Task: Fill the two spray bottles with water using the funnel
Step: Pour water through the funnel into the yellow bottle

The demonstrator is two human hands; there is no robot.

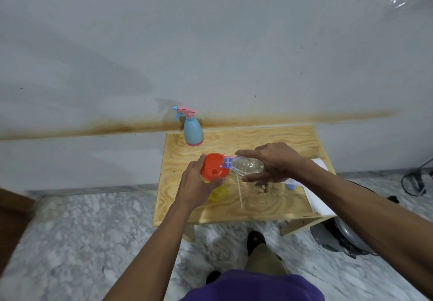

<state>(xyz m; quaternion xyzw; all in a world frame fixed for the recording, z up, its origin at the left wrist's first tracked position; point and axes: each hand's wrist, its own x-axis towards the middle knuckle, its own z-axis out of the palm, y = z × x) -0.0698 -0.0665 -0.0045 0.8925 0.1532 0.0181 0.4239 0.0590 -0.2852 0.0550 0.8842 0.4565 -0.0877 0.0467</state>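
Observation:
An orange-red funnel (pixel 214 166) sits in the neck of a yellow spray bottle (pixel 219 192) near the table's front left. My left hand (pixel 195 187) grips the yellow bottle just under the funnel. My right hand (pixel 273 163) holds a clear plastic water bottle (pixel 247 166) tipped on its side, its blue-ringed mouth over the funnel's rim. A blue spray bottle (pixel 193 131) with a pink trigger head stands upright at the table's far left corner, by the wall. A thin white tube (pixel 239 190) lies on the table under the water bottle.
The small plywood table (pixel 269 141) stands against a stained white wall. A white sheet (pixel 316 197) lies at its right edge, with a small blue object (pixel 291 186) beside it under my right wrist. Marble floor surrounds the table; a grey appliance (pixel 344 237) and cables sit at right.

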